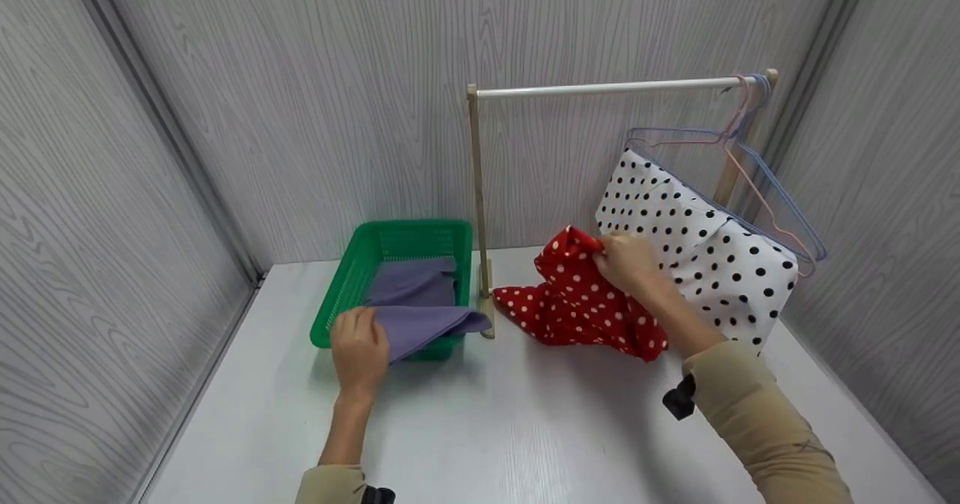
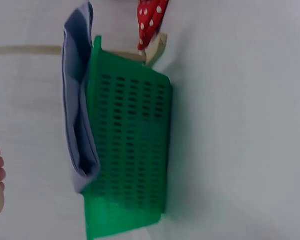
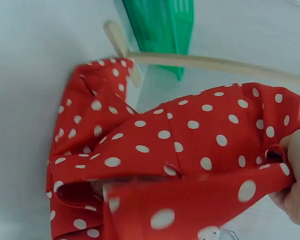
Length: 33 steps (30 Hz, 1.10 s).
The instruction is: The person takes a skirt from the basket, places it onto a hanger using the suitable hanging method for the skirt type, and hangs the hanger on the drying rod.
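My right hand (image 1: 628, 262) grips the top edge of a red cloth with white polka dots (image 1: 574, 301), lifting that part into folds while its lower part spreads near the table. In the right wrist view the bunched fabric (image 3: 205, 125) fills the middle, with fingers curled round its edge at the right. A folded purple cloth (image 1: 424, 328) drapes over the front rim of the green basket (image 1: 325, 316), and more purple cloth (image 1: 412, 279) lies inside. Beside the basket's front left corner is my left hand (image 1: 360, 346); the left wrist view shows its fingers apart from the purple cloth (image 2: 77, 110).
A small garment rack with a white rail (image 1: 607, 88) stands behind the red cloth. Blue and pink hangers (image 1: 776, 189) hang at its right end, with a white cloth with black dots (image 1: 694, 241). The rack's left post (image 1: 478, 189) rises beside the basket. Panel walls enclose the table.
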### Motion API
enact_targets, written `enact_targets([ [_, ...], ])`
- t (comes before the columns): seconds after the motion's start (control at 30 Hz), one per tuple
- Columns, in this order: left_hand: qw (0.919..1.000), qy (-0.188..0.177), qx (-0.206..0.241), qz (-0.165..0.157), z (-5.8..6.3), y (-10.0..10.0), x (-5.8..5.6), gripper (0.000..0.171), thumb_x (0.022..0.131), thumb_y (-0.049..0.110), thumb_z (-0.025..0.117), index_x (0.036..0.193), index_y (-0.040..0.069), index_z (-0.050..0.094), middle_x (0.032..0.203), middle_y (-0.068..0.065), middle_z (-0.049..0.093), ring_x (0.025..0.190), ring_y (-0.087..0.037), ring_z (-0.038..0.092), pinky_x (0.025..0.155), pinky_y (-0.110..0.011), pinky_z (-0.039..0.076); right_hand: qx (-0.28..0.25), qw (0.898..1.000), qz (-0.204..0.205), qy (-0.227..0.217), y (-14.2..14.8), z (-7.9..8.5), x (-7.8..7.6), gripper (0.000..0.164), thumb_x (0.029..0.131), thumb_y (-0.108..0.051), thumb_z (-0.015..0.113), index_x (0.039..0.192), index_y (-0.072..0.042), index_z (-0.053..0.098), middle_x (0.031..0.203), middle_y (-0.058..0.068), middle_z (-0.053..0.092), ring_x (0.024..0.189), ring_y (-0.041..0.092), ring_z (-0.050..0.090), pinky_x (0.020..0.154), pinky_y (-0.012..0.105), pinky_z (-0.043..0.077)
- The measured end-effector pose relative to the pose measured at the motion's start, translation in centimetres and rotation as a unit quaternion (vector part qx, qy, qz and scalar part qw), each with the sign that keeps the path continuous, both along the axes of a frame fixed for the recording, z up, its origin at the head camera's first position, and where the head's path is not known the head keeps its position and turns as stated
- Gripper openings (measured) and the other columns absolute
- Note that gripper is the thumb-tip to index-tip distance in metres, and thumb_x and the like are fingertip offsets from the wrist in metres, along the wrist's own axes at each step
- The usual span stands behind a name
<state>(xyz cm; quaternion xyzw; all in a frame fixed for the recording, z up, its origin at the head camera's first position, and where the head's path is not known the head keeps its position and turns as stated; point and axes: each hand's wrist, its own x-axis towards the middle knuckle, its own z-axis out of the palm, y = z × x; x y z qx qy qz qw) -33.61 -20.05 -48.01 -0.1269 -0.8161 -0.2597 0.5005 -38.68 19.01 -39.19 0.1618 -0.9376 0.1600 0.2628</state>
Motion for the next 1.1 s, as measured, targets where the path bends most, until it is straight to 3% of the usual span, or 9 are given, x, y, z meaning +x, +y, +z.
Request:
enact_targets([
  [0.13, 0.9959, 0.025, -0.034, -0.08, 0.8, 4.4, 0.4, 0.009, 0.072, -0.011, 0.059, 0.08, -0.006, 0.062, 0.079, -0.016, 0.059, 0.076, -0.031, 0.055, 0.069, -0.043, 0.044, -0.022, 0.997, 0.001, -0.073, -1.0, -1.7, 0.3, 0.012, 0.08, -0.007, 0.061, 0.07, -0.001, 0.062, 0.061, 0.007, 0.055, 0.054, 0.023, 0.05, 0.054, 0.036, 0.043],
  [0.27, 0.9882, -0.017, -0.074, -0.133, -0.3, 8.0, 0.7, 0.01, 0.072, -0.008, 0.062, 0.08, -0.001, 0.063, 0.078, -0.01, 0.06, 0.075, -0.026, 0.055, 0.066, -0.038, 0.044, -0.048, 0.988, 0.029, -0.143, -2.0, -3.4, 0.2, 0.025, 0.084, -0.011, 0.061, 0.062, -0.009, 0.05, 0.054, -0.003, 0.041, 0.049, 0.013, 0.038, 0.048, 0.028, 0.033],
  [0.43, 0.9794, -0.083, -0.108, -0.149, -2.5, 10.6, 1.3, 0.009, 0.074, -0.003, 0.065, 0.08, 0.003, 0.063, 0.077, -0.006, 0.06, 0.075, -0.022, 0.056, 0.067, -0.035, 0.046, -0.112, 0.959, 0.106, -0.237, -3.3, -5.8, 0.7, 0.02, 0.089, -0.014, 0.06, 0.07, -0.009, 0.055, 0.058, -0.006, 0.039, 0.054, 0.01, 0.038, 0.051, 0.024, 0.032],
  [0.57, 0.9719, -0.133, -0.106, -0.162, -3.3, 11.8, 1.7, 0.005, 0.078, 0.0, 0.064, 0.082, 0.003, 0.065, 0.078, -0.006, 0.063, 0.075, -0.021, 0.057, 0.069, -0.034, 0.047, -0.151, 0.931, 0.144, -0.3, -4.3, -7.8, 1.4, 0.021, 0.093, -0.018, 0.055, 0.075, -0.007, 0.06, 0.059, -0.005, 0.045, 0.056, 0.01, 0.043, 0.053, 0.023, 0.036],
  [0.8, 0.9457, -0.281, -0.061, -0.153, -3.8, 12.8, 2.0, 0.015, 0.089, 0.014, 0.058, 0.087, 0.003, 0.067, 0.081, -0.008, 0.066, 0.077, -0.022, 0.06, 0.07, -0.035, 0.049, -0.189, 0.909, 0.16, -0.334, -5.2, -10.1, 2.2, 0.025, 0.097, -0.018, 0.046, 0.081, -0.004, 0.06, 0.058, -0.004, 0.044, 0.05, 0.009, 0.04, 0.048, 0.021, 0.034],
  [0.93, 0.9216, -0.368, -0.024, -0.12, -3.8, 13.6, 1.9, 0.038, 0.09, 0.033, 0.057, 0.097, -0.004, 0.065, 0.088, -0.015, 0.067, 0.08, -0.027, 0.063, 0.069, -0.038, 0.051, -0.171, 0.905, 0.174, -0.348, -5.1, -9.7, 2.4, 0.021, 0.097, -0.014, 0.046, 0.092, -0.002, 0.063, 0.062, -0.002, 0.048, 0.051, 0.009, 0.042, 0.049, 0.02, 0.035],
  [1.03, 0.8997, -0.424, 0.003, -0.104, -3.8, 14.5, 1.9, 0.048, 0.088, 0.042, 0.059, 0.098, -0.005, 0.063, 0.085, -0.014, 0.065, 0.072, -0.023, 0.063, 0.063, -0.034, 0.051, -0.146, 0.916, 0.192, -0.32, -4.9, -9.0, 2.5, 0.018, 0.095, -0.009, 0.049, 0.096, -0.002, 0.066, 0.065, -0.001, 0.051, 0.054, 0.009, 0.044, 0.051, 0.021, 0.037],
  [1.1, 0.893, -0.439, 0.015, -0.099, -3.9, 15.1, 1.8, 0.044, 0.086, 0.041, 0.061, 0.093, -0.002, 0.062, 0.077, -0.01, 0.063, 0.064, -0.019, 0.059, 0.057, -0.031, 0.049, -0.13, 0.926, 0.199, -0.295, -4.6, -8.5, 2.4, 0.017, 0.093, -0.007, 0.052, 0.097, -0.002, 0.067, 0.069, -0.001, 0.055, 0.058, 0.009, 0.047, 0.056, 0.023, 0.04],
])
